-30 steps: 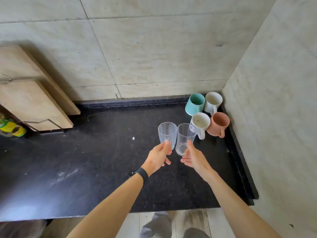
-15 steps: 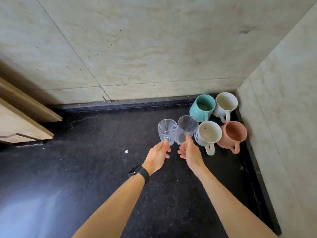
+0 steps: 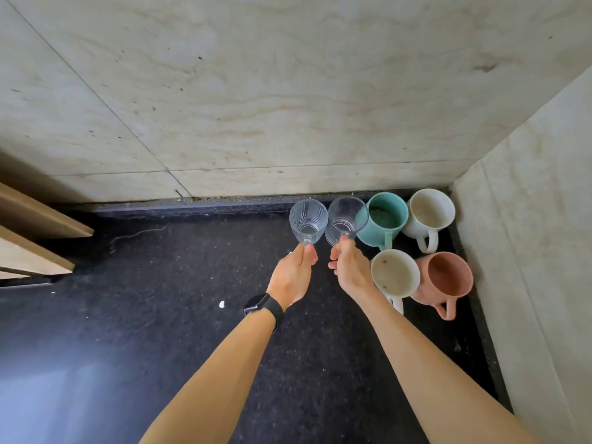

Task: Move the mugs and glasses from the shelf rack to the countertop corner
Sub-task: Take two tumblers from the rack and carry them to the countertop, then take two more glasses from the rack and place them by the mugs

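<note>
Black counter (image 3: 160, 331) fills the lower view, beige tiled walls (image 3: 256, 91) meeting in a corner at right. Wood boards (image 3: 28, 238) at the left edge.

Four mugs sit in that corner, mouths up: teal mug (image 3: 384, 219) and white mug (image 3: 431, 214) along the back wall, a second white mug (image 3: 395, 274) and pink mug (image 3: 445, 277) in front of them. Handles all point toward the camera.

Left hand (image 3: 293, 274) pinches the base of a ribbed glass (image 3: 308, 221), fingers closed on it. Right hand (image 3: 350, 267) grips the base of a plain glass (image 3: 346, 219) the same way. Both glasses are by the back wall, just left of the teal mug, rims side by side and touching or nearly so. Plain glass rim overlaps the teal mug in view; can't tell if they touch. Can't tell if either glass base is down on the counter.

Black watch (image 3: 262, 307) on the left wrist. Small white speck (image 3: 221, 304) on the counter near it.
</note>
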The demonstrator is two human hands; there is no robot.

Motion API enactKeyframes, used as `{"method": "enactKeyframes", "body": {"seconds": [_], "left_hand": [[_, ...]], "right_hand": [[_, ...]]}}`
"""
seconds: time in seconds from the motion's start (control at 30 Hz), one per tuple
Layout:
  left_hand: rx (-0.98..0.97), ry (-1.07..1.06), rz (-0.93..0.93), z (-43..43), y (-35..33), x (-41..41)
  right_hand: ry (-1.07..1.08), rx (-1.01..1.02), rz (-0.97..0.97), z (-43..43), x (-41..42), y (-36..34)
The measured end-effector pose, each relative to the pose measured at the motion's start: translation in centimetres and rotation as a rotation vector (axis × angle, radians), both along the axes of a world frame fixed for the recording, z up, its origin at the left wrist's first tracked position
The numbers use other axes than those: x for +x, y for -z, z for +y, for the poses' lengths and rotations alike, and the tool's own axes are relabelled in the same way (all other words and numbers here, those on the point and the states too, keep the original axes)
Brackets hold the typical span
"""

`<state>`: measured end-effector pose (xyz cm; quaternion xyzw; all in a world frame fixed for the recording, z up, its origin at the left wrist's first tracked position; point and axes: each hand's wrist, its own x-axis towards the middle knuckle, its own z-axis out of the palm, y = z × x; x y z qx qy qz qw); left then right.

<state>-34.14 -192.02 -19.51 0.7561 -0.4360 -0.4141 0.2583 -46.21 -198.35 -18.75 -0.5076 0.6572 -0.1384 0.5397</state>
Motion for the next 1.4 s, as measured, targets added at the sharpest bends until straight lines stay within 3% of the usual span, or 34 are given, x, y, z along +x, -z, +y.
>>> {"method": "enactKeyframes", "body": {"seconds": [0.33,0.53,0.93,1.07,1.17,1.3,1.4], "left_hand": [[0.006,-0.065,0.053,-2.4,0.1,0.3],[0.005,-0.078,0.096,-2.6,0.2,0.2],[0.11,-0.125,0.075,-0.8,-1.8,1.9],[0.195,-0.039,-0.02,2.8,-3.8,3.3],[0.226,0.042,-0.153,5.8,-6.4,3.9],[0.136,0.17,-0.517,9.4,-11.2,4.8],[0.074,0.168,-0.671,12.7,-15.2,6.1]], "right_hand": [[0.098,-0.014,0.003,-1.9,0.9,0.8],[0.289,0.015,-0.153,-2.3,1.7,1.0],[0.351,0.21,-0.327,1.4,0.4,-1.2],[0.082,0.228,-0.168,6.4,-0.9,-3.1],[-0.224,0.031,0.059,9.2,-2.5,-5.9],[-0.481,-0.297,0.197,10.6,-3.1,-11.6],[-0.643,-0.545,0.293,11.0,-1.9,-16.4]]}}
